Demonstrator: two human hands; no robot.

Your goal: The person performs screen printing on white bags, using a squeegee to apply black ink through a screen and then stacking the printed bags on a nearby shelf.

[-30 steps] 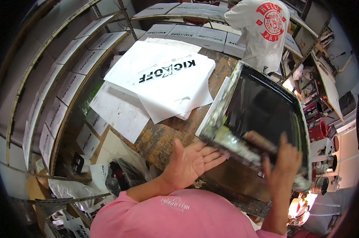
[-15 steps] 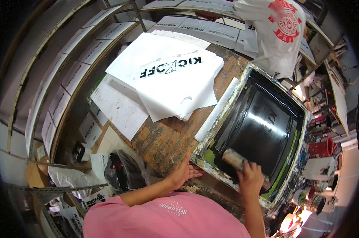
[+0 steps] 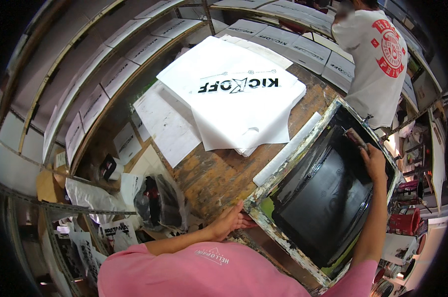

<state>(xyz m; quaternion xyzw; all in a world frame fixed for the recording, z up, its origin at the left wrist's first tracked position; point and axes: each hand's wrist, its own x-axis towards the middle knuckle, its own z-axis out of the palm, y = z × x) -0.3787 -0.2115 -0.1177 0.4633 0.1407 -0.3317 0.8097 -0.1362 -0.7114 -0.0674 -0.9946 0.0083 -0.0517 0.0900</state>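
Note:
My right hand point(image 3: 374, 162) is closed around the wooden handle of a squeegee point(image 3: 354, 137), at the far end of a printing screen point(image 3: 286, 237). Glossy black ink coats the mesh, and dark lettering shows faintly through it. Green patches line the inner edges of the paint-crusted frame. At the near left corner of that frame, my left hand point(image 3: 226, 222) grips the edge, its thumb by the corner and its fingertips partly hidden beneath. Left of the screen lies a stack of white printed sheets point(image 3: 234, 111) with black lettering.
The stained wooden table point(image 3: 204, 173) carries the sheets and screen. A co-worker in a white shirt point(image 3: 377, 69) stands beyond the screen's far end. Shelves with white printed boxes point(image 3: 117, 76) curve along the left and back. A clear plastic bag point(image 3: 159, 203) lies left; paint cans point(image 3: 404, 221) stand right.
My right hand has pushed the squeegee from the screen's near end to its far end. The left hand stays at the corner. The view has shifted, and the co-worker has turned somewhat.

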